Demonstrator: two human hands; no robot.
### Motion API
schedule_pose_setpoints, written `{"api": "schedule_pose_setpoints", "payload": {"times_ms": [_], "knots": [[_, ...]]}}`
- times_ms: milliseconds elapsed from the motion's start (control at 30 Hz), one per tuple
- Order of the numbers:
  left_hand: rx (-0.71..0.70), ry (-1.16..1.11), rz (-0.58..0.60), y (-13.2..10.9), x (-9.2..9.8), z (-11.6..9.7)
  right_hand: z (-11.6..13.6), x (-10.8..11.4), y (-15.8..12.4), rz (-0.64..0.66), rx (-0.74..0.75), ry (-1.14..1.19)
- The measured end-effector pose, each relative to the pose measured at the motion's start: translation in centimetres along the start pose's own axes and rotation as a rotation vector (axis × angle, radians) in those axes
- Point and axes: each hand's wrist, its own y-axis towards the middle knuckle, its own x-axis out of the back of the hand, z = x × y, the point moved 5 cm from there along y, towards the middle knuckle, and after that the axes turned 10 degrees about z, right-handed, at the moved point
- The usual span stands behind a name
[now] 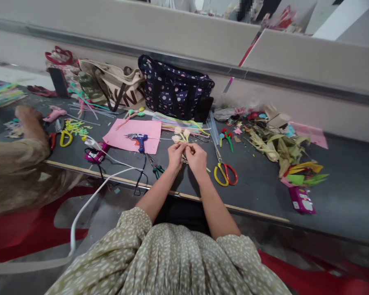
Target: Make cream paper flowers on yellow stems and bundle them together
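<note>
My left hand [175, 156] and my right hand [197, 159] meet over the table's front part, fingertips pinched together on a small bunch of cream flowers [186, 133] with thin yellowish stems. They look made of fuzzy pipe cleaner. The blooms rise beyond my fingers, while the lower stems are hidden by my hands. Close to my left wrist lie dark green-handled pliers [156, 168]. To the right of my right hand are scissors [223, 171] with one yellow and one red handle. A blue glue gun [138, 140] rests on a pink sheet [117, 133] at the left.
Bundled pipe cleaners [181, 124] lie before a navy patterned bag [175, 88] and a canvas bag [117, 82]. Dried husks [269, 143] and a purple box [301, 200] are at right. A white cable [89, 205] crosses the left edge near a co-worker's arm [32, 127].
</note>
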Motion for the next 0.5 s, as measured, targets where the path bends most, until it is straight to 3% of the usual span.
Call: {"api": "schedule_pose_setpoints", "payload": {"times_ms": [233,400,500], "knots": [[-0.101,0.232,0.063,-1.1,-0.1,-1.5,-1.1,2.2,1.4,-0.046,-0.021,0.355],[-0.153,0.309,0.131,-2.2,-0.7,-2.5,-1.2,1.9,1.9,0.061,-0.017,0.651],[-0.179,0.300,0.125,-2.5,-0.8,-2.8,-1.1,1.3,1.4,0.048,-0.025,0.736]]}}
